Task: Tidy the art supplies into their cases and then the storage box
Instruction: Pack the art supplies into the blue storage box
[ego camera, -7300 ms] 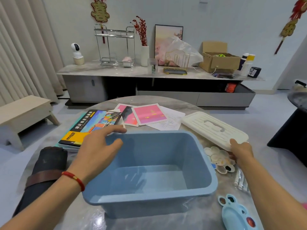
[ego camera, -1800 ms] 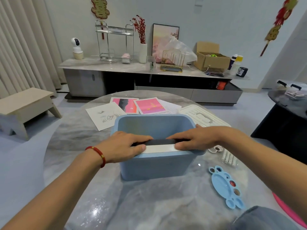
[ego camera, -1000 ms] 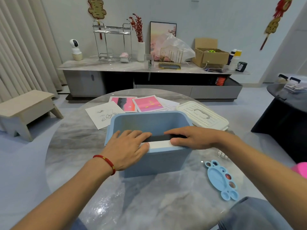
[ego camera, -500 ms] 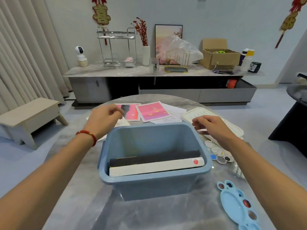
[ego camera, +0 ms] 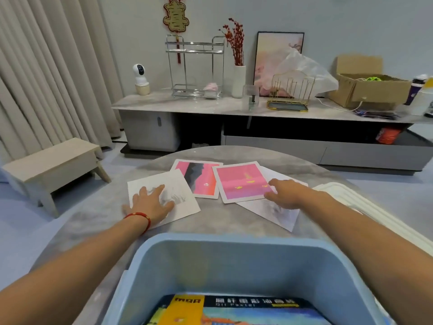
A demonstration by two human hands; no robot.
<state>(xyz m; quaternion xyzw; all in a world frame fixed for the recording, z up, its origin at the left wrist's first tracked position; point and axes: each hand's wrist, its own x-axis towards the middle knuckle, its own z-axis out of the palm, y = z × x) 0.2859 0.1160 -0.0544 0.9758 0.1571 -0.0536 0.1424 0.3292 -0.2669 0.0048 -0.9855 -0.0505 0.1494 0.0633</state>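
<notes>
The loose artwork sheets lie fanned across the far half of the round marble table (ego camera: 234, 221), at twelve o'clock from the blue storage box (ego camera: 234, 261), which sits nearest the person and already contains an oil pastel set (ego camera: 234, 310). The left hand (ego camera: 150, 202) rests flat with spread, straight fingers on the pencil sketch sheet (ego camera: 185, 202) at about eleven o'clock, holding nothing. The right hand (ego camera: 285, 195) lies at one o'clock, fingers relaxed and extended over the near right corner of the pink sunset painting (ego camera: 239, 181) and the white sheet (ego camera: 278, 212) beneath it; whether a fingertip has caught an edge cannot be told through the motion blur. Between the hands sits the pink and black painting (ego camera: 199, 179), its left edge tucked under the sketch. The white box lid (ego camera: 365, 207) lies at three o'clock, beside the right forearm.

The sheets run in a row from left to right, with one hand at each end, so the likely next move is to sweep both hands inward, gathering the papers into one stack, then draw it back toward six o'clock into the box.
</notes>
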